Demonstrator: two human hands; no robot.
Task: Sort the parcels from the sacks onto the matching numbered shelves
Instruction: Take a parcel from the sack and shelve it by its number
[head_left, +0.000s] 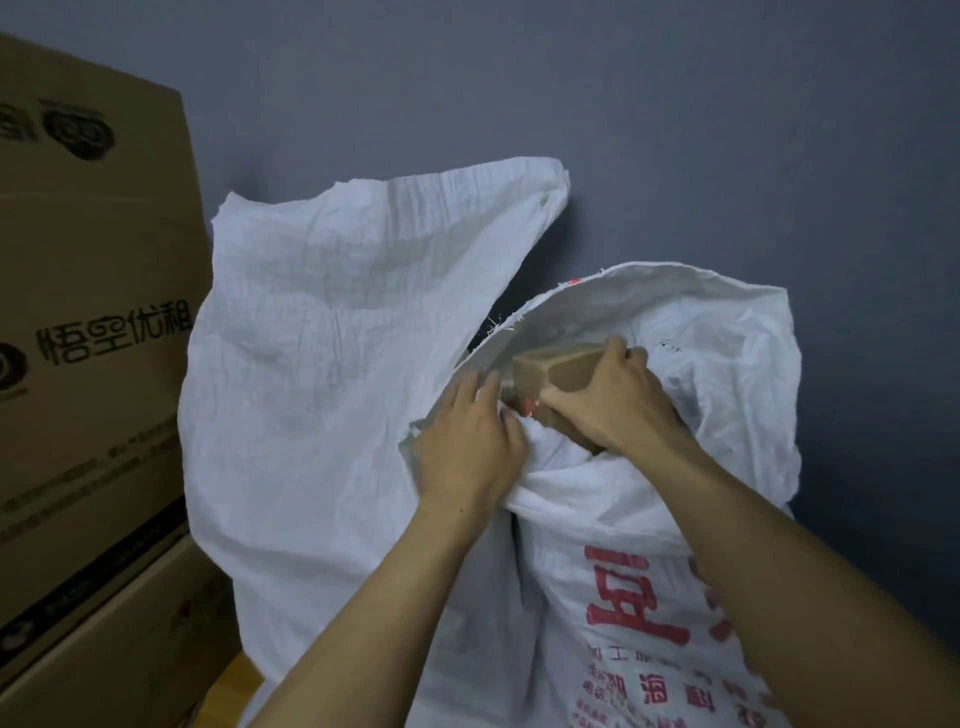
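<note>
Two grips: right hand (610, 410) tight round brown parcel (553, 366), left hand (467, 447) tight on rim of sack (597, 499).

I have a single head-worn view: facing forward and down, close over the left hand (467, 447), right hand (615, 402) and sack (639, 519), wall (675, 104) beyond.

Stacked brown cardboard boxes (88, 322) with black printed logos fill the left side, a plain grey-blue wall (675, 114) behind, wooden floor (236, 680) showing below.
</note>
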